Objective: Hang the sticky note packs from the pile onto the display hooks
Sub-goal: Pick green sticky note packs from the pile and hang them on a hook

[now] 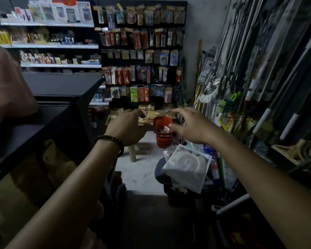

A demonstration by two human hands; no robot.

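Head view: left hand [127, 126] curled at the pile [150, 115]; whether it pinches anything, cannot tell. Right hand [188, 123] spread, empty, just right of pile. Advise lifting one only, by its top edge; hooks [128, 29] stand well above both hands

A narrow strip of bare floor [140, 169] runs between the black shelf [61, 121] on the left and the mop handles [258, 60] on the right — a red basket [162, 133] sits mid-aisle just before the pile [149, 116], and a white packet [187, 168] juts in low on the right
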